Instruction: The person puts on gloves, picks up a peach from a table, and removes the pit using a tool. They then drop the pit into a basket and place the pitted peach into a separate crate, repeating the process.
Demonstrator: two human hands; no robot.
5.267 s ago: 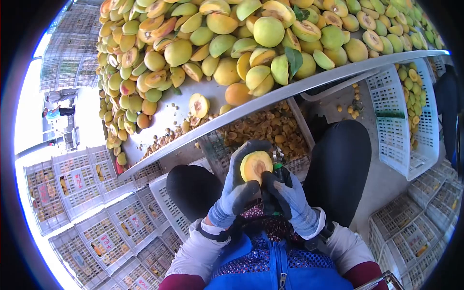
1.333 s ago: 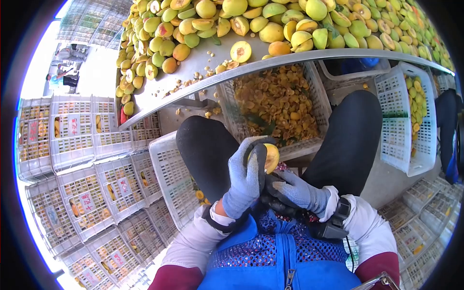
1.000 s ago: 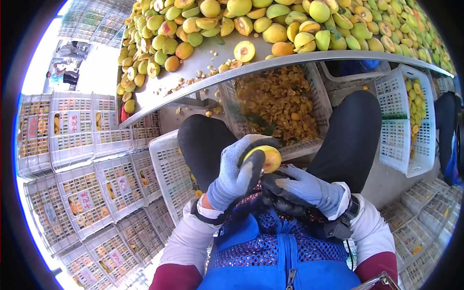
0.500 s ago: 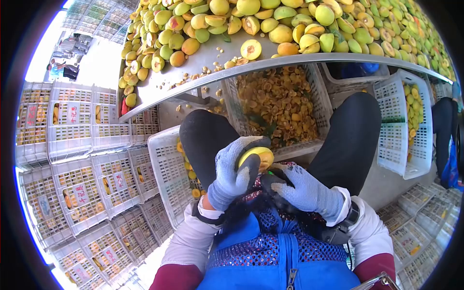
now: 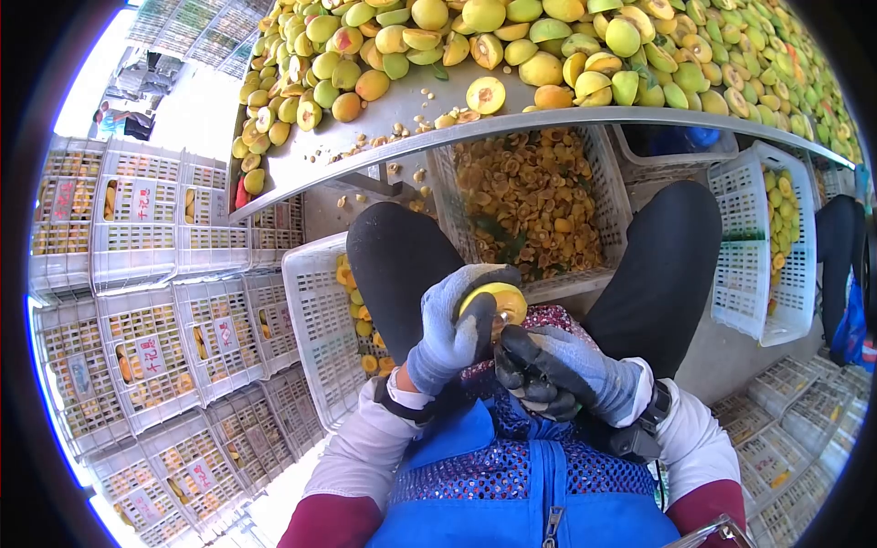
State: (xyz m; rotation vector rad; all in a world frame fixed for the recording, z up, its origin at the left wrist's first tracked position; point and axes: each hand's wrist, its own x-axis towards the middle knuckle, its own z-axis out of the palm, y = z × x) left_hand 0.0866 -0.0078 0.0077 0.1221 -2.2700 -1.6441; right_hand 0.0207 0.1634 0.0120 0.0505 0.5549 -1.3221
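The cut fruit (image 5: 510, 298) was in your left hand (image 5: 438, 327), above your lap, between your knees. Compared with half a second earlier, it had shifted slightly to the right, and the green part that had shown by your right thumb had dropped out of sight. Your left fingers were closed around its far and left sides, thumb in front. Your right hand (image 5: 586, 362) was partly curled, its fingertips at the near right edge of the fruit; whether it gripped anything could not be told. A small shiny bit showed at the cut face, too unclear to name. That seemed to put the brown middle within easy reach of your right fingers. Around them you had one crate of scraps (image 5: 614, 192) just beyond your knees, one white crate (image 5: 315, 315) beside your left knee with fruit in it, and one fruit crate (image 5: 738, 274) to the right. One tub (image 5: 676, 159) with one blue item (image 5: 702, 137) was beneath the one metal table (image 5: 566, 116). On that, one cut half (image 5: 485, 95) lay by the near edge, and the heaped fruit (image 5: 639, 64) beyond was too many to count. The stacked crates (image 5: 137, 247) on the left overlapped too much for a sure count. One other person's leg (image 5: 833, 265) showed far right.
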